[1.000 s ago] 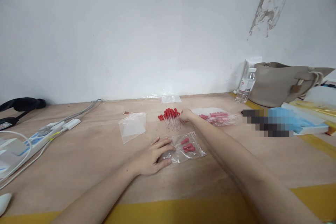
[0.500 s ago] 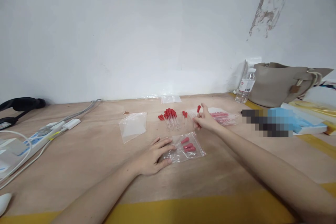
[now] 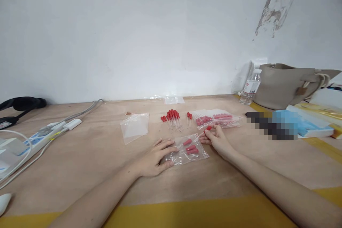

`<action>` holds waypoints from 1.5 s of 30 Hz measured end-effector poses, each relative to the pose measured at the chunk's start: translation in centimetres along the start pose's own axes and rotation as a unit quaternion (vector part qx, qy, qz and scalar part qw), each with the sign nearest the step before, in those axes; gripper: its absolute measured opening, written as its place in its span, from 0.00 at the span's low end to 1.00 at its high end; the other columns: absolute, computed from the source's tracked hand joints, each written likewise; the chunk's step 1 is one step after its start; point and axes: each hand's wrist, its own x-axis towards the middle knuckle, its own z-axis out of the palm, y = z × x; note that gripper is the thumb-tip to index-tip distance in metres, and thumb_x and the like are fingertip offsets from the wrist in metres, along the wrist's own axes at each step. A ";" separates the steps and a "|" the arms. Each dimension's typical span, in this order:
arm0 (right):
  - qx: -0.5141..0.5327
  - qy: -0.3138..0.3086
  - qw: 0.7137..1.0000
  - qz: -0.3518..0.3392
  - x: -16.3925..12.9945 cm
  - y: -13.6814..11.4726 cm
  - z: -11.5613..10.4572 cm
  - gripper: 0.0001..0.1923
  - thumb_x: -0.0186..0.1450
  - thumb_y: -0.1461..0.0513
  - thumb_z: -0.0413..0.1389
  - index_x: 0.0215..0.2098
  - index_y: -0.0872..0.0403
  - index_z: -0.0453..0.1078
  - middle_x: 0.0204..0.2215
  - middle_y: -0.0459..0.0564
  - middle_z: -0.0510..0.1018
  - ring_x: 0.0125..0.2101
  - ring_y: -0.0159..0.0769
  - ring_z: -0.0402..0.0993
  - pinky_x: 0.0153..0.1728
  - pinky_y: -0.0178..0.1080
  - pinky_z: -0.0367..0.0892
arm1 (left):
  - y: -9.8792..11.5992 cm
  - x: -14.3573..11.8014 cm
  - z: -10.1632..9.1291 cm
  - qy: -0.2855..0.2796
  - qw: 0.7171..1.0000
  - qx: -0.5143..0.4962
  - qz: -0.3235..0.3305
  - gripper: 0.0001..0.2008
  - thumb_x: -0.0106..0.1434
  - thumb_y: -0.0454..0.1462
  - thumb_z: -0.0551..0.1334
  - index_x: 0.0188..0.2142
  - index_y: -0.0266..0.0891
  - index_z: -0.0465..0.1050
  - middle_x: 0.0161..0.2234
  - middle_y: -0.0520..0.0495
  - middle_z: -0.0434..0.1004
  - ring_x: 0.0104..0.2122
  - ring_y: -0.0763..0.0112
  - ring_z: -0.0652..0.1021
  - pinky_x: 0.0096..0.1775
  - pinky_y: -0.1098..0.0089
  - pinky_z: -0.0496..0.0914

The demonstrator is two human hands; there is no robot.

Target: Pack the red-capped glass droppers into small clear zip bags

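My left hand (image 3: pixel 160 157) lies with fingers spread on the left end of a clear zip bag (image 3: pixel 201 152). Inside that bag are three droppers with red rubber bulbs (image 3: pixel 191 148). My right hand (image 3: pixel 217 139) pinches another dropper (image 3: pixel 207 129) by its red bulb, its thin clear tube tilted down to the left at the bag's upper right edge. Beyond the hands lies a cluster of loose droppers (image 3: pixel 173 117), with a small separate group of droppers (image 3: pixel 189 116) to its right. Filled bags of droppers (image 3: pixel 220 118) are stacked behind my right hand.
Flat clear bags (image 3: pixel 135 128) lie left of the loose droppers, and a small bag (image 3: pixel 174 100) is by the wall. A power strip (image 3: pixel 36 142) with cables is at left. A water bottle (image 3: pixel 250 87), a grey handbag (image 3: pixel 283 85) and a blue item (image 3: pixel 288 121) stand at right.
My right hand has come nearer with its dropper, which was upright and is now tilted with the tube toward the bag. My left hand stays on the bag.
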 end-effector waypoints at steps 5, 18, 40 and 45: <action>-0.097 -0.093 0.991 0.021 0.0 0.0 -0.9 0.19 0.46 0.54 0.61 0.29 0.54 0.60 0.20 0.42 0.70 0.21 0.28 0.69 0.25 0.35 0.68 | 0.0 0.0 -0.1 -0.002 1.000 0.003 0.000 0.21 0.64 0.45 0.50 0.56 0.47 0.54 0.60 0.46 0.50 0.59 0.64 0.53 0.58 0.54 0.43; -0.315 -0.134 0.932 -0.120 0.2 0.4 -0.7 0.10 0.50 0.60 0.57 0.30 0.56 0.74 0.24 0.48 0.76 0.23 0.32 0.70 0.24 0.33 0.65 | 0.0 0.0 0.0 0.010 1.000 -0.002 0.005 0.25 0.64 0.46 0.50 0.59 0.45 0.47 0.59 0.46 0.52 0.58 0.63 0.54 0.58 0.55 0.44; -0.492 -0.073 0.838 -0.222 3.7 -2.4 0.2 0.06 0.55 0.64 0.49 0.26 0.56 0.68 0.24 0.48 0.75 0.26 0.31 0.70 0.29 0.32 0.61 | -0.3 0.0 0.1 -0.010 1.000 0.010 -0.009 0.28 0.64 0.48 0.49 0.60 0.45 0.46 0.60 0.46 0.48 0.59 0.62 0.51 0.58 0.55 0.44; -0.591 -0.005 0.798 -0.118 7.1 -2.4 3.1 0.09 0.57 0.63 0.50 0.35 0.58 0.67 0.33 0.57 0.75 0.36 0.38 0.71 0.35 0.35 0.61 | -0.3 -0.1 0.1 -0.016 1.000 0.013 -0.007 0.28 0.64 0.48 0.49 0.60 0.45 0.45 0.60 0.46 0.47 0.60 0.63 0.50 0.58 0.55 0.44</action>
